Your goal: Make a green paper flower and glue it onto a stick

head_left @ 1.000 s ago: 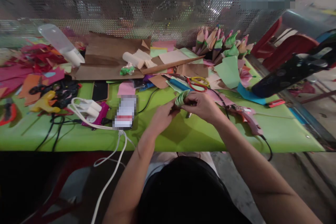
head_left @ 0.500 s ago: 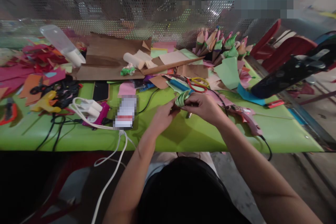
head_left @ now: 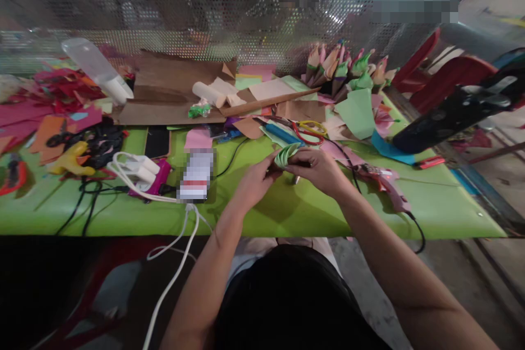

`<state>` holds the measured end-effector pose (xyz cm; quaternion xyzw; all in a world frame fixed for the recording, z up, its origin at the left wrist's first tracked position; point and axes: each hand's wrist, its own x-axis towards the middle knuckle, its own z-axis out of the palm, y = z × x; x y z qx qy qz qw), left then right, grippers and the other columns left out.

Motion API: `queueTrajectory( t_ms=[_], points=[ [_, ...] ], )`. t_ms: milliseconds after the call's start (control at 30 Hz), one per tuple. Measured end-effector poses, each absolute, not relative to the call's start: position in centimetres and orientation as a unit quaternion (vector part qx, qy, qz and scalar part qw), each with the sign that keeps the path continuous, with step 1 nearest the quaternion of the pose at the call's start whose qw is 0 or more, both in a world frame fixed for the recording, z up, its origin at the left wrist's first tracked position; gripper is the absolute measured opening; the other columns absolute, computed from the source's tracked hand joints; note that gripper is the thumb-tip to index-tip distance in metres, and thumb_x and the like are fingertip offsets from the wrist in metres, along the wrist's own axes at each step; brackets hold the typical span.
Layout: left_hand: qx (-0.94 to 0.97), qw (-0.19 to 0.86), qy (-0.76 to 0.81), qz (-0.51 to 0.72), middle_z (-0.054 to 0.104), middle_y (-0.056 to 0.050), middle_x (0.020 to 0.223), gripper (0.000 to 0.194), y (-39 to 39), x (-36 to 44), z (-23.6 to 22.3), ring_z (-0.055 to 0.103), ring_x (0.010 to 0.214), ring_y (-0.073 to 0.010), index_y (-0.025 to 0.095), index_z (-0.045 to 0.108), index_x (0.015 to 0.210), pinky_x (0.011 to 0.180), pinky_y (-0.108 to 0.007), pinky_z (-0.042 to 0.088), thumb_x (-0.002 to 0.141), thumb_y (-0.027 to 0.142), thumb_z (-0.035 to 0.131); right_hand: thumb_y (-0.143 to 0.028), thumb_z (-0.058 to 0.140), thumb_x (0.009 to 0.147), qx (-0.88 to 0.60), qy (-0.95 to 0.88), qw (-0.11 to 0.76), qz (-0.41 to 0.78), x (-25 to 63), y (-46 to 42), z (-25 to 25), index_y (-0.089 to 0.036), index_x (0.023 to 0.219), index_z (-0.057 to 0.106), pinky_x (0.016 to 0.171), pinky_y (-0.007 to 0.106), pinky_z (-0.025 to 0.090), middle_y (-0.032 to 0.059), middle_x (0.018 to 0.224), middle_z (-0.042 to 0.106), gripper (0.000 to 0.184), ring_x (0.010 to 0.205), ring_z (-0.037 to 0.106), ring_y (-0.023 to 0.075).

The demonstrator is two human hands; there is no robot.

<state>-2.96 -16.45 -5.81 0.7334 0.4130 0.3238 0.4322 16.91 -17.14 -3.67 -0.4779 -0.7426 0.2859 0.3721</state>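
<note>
Both my hands meet above the green table (head_left: 123, 219), just right of its middle. My left hand (head_left: 255, 181) pinches the lower end of a folded light-green paper piece (head_left: 285, 154). My right hand (head_left: 318, 168) curls its fingers over the same piece from the right. A thin dark stem shows between the two hands. Beyond them lie red-handled scissors (head_left: 307, 132) and a blue tool (head_left: 282, 134). A pink glue gun (head_left: 383, 180) lies right of my right wrist.
Finished paper flowers (head_left: 346, 68) stand in a bunch at the back right. Brown paper (head_left: 172, 90), coloured scraps (head_left: 45, 98), a clear bottle (head_left: 96, 68), a yellow glue gun (head_left: 69, 159), a white charger with cables (head_left: 137, 170) and a phone (head_left: 157, 142) crowd the left. Red chairs (head_left: 447, 74) stand at the right.
My hands have barely shifted. The green paper piece sits a little more tightly folded between my fingers.
</note>
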Motion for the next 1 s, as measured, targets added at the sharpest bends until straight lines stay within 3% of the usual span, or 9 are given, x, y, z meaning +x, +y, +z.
queueTrajectory(
  t_ms=[467,700,867,1000],
  points=[
    [0.718,0.429,0.432,0.337,0.077,-0.007,0.117,0.041,-16.2,-2.6,-6.6,0.071,0.106,-0.0251,0.022,0.067,0.129,0.096,-0.037,0.054,0.088,0.016,0.061,-0.037,0.067,0.093,-0.456,-0.769,0.369,0.254,16.8,-17.3,-3.8,-0.020,0.075,0.075,0.073,0.030,0.050,0.0066,0.085,0.071,0.026,0.080,0.066,0.0196],
    [0.705,0.420,0.451,0.351,0.077,-0.009,0.115,0.041,-16.0,-2.4,-7.0,0.072,0.102,-0.0250,0.020,0.065,0.128,0.093,-0.038,0.056,0.088,0.018,0.064,-0.026,0.073,0.084,-0.496,-0.744,0.378,0.242,16.7,-17.7,-3.9,-0.020,0.083,0.076,0.067,0.028,0.046,0.0043,0.081,0.071,0.007,0.074,0.064,0.0186],
    [0.688,0.411,0.451,0.393,0.077,-0.007,0.110,0.041,-16.0,-2.5,-7.3,0.072,0.100,-0.0213,0.020,0.065,0.125,0.088,-0.033,0.057,0.084,0.018,0.069,-0.029,0.070,0.083,-0.530,-0.687,0.411,0.281,16.1,-18.3,-4.5,-0.020,0.091,0.074,0.062,0.027,0.044,0.0026,0.081,0.074,0.013,0.066,0.061,0.0167],
    [0.685,0.414,0.454,0.392,0.076,-0.006,0.106,0.039,-16.2,-2.4,-7.1,0.071,0.095,-0.0195,0.020,0.065,0.121,0.084,-0.031,0.056,0.083,0.017,0.070,-0.031,0.065,0.085,-0.519,-0.679,0.435,0.285,15.9,-18.3,-4.7,-0.021,0.085,0.074,0.065,0.029,0.047,0.0024,0.077,0.072,0.013,0.067,0.063,0.0178]
  ],
)
